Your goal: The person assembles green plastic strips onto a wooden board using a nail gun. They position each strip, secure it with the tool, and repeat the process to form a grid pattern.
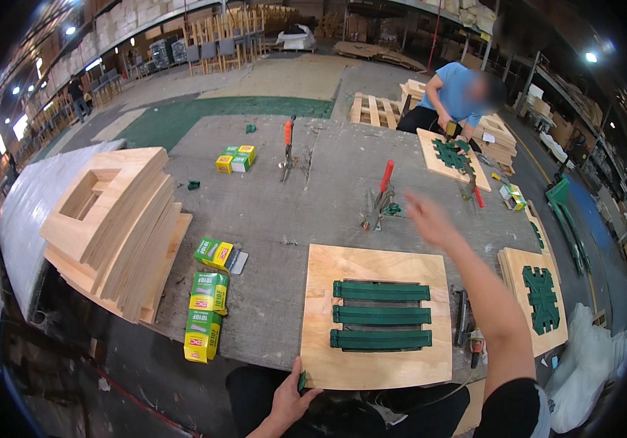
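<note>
A square plywood panel [375, 372] lies in front of me at the table's near edge, with three green strips [381, 315] side by side across its cut-out. At the panel's near left corner is my left hand [291, 398], its fingers closed on a small green piece [301, 380]. My right hand [430, 219] is stretched out over the table beyond the panel, smeared by motion, so its fingers are unclear. Nearest to it stands a toggle clamp [377, 204] with a red handle, and a small green piece [392, 209] lies beside that clamp.
Stacked plywood panels [120, 226] stand at left, near green-and-yellow boxes [207, 292]. Another clamp [288, 150] is farther back. To my right lie a staple gun [476, 347] and panels with green pieces [543, 299]. Across the table, a person [452, 95] works on a similar panel [430, 150].
</note>
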The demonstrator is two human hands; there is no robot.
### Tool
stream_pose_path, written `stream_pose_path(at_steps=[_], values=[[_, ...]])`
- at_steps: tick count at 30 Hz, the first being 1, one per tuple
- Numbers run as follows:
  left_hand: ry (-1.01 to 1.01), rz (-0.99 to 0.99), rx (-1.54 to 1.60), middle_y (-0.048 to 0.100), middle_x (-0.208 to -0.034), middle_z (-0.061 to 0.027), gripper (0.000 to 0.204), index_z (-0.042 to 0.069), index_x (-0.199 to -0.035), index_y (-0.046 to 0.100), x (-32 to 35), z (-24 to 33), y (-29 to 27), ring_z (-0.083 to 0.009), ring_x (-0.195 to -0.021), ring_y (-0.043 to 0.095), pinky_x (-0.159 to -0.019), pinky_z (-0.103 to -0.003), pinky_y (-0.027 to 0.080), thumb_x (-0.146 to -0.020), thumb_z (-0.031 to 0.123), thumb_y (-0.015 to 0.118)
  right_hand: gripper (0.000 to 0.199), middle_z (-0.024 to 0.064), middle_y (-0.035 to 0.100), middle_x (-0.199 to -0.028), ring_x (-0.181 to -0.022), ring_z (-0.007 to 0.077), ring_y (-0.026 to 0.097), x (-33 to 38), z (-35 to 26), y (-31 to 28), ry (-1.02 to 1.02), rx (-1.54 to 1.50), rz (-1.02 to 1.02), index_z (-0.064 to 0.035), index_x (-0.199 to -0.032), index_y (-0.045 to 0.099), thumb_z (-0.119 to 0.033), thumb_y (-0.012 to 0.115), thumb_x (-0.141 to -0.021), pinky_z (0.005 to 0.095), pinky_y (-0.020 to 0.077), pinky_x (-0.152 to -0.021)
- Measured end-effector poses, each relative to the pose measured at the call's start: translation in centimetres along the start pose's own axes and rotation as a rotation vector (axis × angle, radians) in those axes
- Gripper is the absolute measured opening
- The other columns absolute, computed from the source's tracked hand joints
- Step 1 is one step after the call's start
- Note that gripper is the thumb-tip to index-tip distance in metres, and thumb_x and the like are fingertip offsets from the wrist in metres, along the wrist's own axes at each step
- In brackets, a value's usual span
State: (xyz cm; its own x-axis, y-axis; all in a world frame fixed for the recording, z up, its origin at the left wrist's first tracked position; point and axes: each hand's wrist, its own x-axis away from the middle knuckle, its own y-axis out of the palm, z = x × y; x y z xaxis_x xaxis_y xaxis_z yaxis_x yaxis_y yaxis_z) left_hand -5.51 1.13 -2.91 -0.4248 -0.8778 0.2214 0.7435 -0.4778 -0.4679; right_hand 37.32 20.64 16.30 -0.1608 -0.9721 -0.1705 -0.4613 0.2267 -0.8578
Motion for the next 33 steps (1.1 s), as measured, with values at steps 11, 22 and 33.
stream_pose_path(at_steps=[11, 22, 33], values=[[0.053, 0.063, -0.010, 0.068, -0.103, -0.0161, 0.100, 0.005, -0.161, 0.028, -0.3, -0.7, 0.9, -0.0297, -0.092, 0.070, -0.082, -0.039, 0.058, -0.081, 0.014, 0.086, 0.074, 0.0269, 0.038, -0.159, -0.148, 0.0429, 0.036, -23.4, 6.5, 6.5, 0.054, 0.180, 0.038, -0.0030, -0.160, 0.029, -0.050, 0.044, -0.105, 0.0460, 0.0309, -0.121], [0.098, 0.061, -0.097, 0.068, -0.092, -0.0141, 0.108, 0.003, -0.162, 0.025, -0.5, -1.0, 0.9, -0.0316, -0.081, 0.068, -0.072, -0.040, 0.058, -0.077, 0.017, 0.090, 0.078, 0.0220, 0.035, -0.163, -0.150, 0.0404, 0.033, -26.0, 9.1, 16.0, 0.307, 0.314, -0.323, -0.0142, -0.163, 0.029, -0.065, 0.034, -0.104, 0.0513, 0.0293, -0.122], [0.082, 0.074, -0.035, 0.069, -0.101, -0.0161, 0.091, -0.001, -0.157, 0.034, -0.6, -0.1, 0.6, -0.0335, -0.091, 0.069, -0.081, -0.042, 0.057, -0.083, 0.018, 0.084, 0.062, 0.0217, 0.044, -0.158, -0.149, 0.0313, 0.038, -8.4, 11.8, 8.6, 0.077, -0.309, 0.395, 0.0007, -0.154, 0.041, -0.043, 0.041, -0.110, 0.0377, 0.0263, -0.123]])
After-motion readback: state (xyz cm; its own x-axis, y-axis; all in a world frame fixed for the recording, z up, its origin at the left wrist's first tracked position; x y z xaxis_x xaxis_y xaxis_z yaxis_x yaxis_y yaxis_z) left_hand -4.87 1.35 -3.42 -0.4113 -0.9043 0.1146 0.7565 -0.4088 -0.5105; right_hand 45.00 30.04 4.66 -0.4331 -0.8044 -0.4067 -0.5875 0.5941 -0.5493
